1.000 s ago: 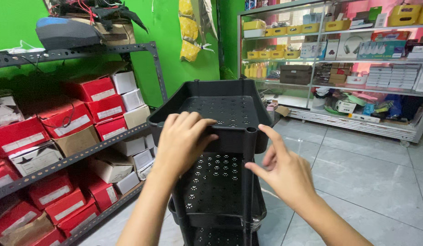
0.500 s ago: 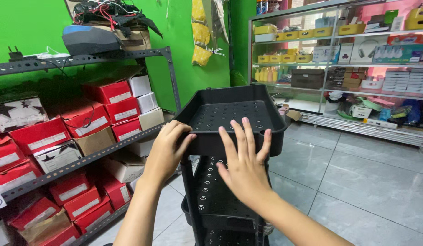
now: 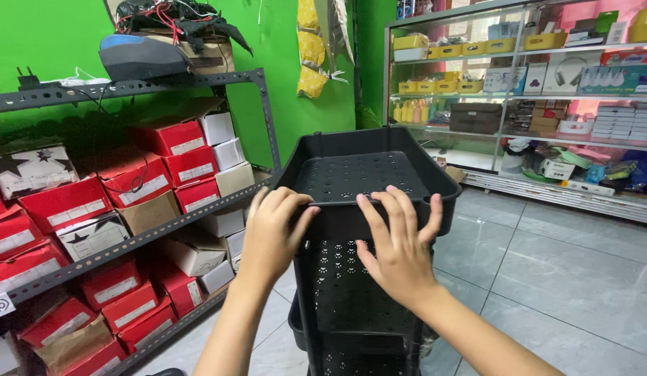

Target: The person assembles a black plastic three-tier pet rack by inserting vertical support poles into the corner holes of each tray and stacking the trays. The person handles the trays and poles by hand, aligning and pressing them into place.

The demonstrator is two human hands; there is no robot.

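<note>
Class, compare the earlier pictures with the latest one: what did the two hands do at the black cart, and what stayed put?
The right hand rose from beside the black tiered cart's lower shelf to lie flat against the top tray's near rim. The left hand kept its grip on that rim. The cart and the red shoe boxes on the rack stayed put.

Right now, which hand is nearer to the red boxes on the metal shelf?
Left. The left hand grips the near rim of the black cart tray on the side toward the red boxes; the right hand rests on the rim farther from them.
</note>
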